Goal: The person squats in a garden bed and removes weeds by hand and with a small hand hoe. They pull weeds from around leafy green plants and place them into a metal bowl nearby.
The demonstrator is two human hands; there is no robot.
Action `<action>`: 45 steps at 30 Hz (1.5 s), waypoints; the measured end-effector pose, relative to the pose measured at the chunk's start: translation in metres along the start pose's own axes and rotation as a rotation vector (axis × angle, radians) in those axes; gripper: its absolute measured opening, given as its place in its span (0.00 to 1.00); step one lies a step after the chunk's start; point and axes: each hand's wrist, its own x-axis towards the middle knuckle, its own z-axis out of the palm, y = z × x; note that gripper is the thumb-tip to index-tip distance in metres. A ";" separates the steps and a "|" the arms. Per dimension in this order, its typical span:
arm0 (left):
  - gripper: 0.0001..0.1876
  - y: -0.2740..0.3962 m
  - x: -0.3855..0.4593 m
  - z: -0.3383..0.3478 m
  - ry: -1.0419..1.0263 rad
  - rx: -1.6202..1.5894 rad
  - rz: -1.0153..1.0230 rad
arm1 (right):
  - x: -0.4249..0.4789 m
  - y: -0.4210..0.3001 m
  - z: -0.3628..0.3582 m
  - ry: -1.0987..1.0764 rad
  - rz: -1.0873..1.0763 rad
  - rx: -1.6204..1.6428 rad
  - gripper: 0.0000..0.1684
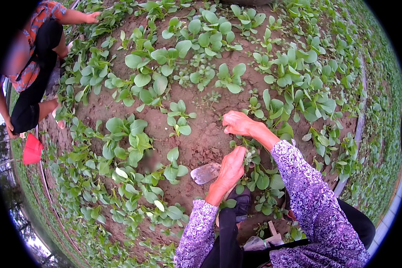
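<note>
My left hand [232, 165] is curled above the soil, closed on a sprig of a small-leaved weed [252, 156] whose pale leaves show beside the fingers. Beneath its wrist side a flat metal blade [205, 173] of a hand tool pokes out. Its handle is hidden, so I cannot tell whether that hand also touches it. A little farther up, my right hand [238, 124] has its fingers bent down at the bare soil [204, 134]. Its fingertips are partly hidden; whether they pinch anything cannot be told. Leafy green seedlings [263, 181] grow just below and right of both hands.
Broad-leaved seedlings [127, 137] fill the bed on both sides. My shoe [240, 202] stands close below my left hand. At the upper left another person [40, 50] crouches, one hand among the plants, near a red object [32, 149]. A pale edging strip [361, 110] runs along the right.
</note>
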 end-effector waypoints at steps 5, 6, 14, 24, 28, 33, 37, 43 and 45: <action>0.19 -0.005 -0.005 -0.001 -0.003 0.002 -0.027 | -0.003 -0.004 0.001 0.092 0.248 0.340 0.08; 0.19 -0.005 -0.005 -0.001 -0.006 0.000 -0.031 | -0.004 -0.005 -0.001 0.131 0.255 0.384 0.08; 0.19 -0.001 -0.003 0.000 0.003 0.018 -0.014 | 0.021 0.003 0.011 0.274 -0.138 -0.142 0.11; 0.19 -0.003 -0.006 -0.002 -0.028 0.028 -0.049 | 0.027 0.002 0.005 0.265 0.208 0.296 0.08; 0.19 -0.001 -0.005 -0.002 -0.016 0.017 -0.041 | 0.032 0.004 0.009 0.407 0.244 0.435 0.13; 0.18 -0.003 -0.006 0.001 -0.019 0.048 -0.053 | 0.041 -0.007 0.008 0.359 0.217 0.568 0.18; 0.18 -0.005 -0.009 0.002 0.001 0.017 -0.079 | 0.050 -0.021 0.023 0.375 0.312 0.277 0.14; 0.18 -0.003 -0.007 0.003 -0.019 0.029 -0.082 | 0.058 -0.002 0.034 0.587 0.020 -0.055 0.10; 0.18 -0.004 -0.008 0.003 -0.013 0.023 -0.083 | 0.059 -0.004 0.032 0.477 0.056 -0.075 0.09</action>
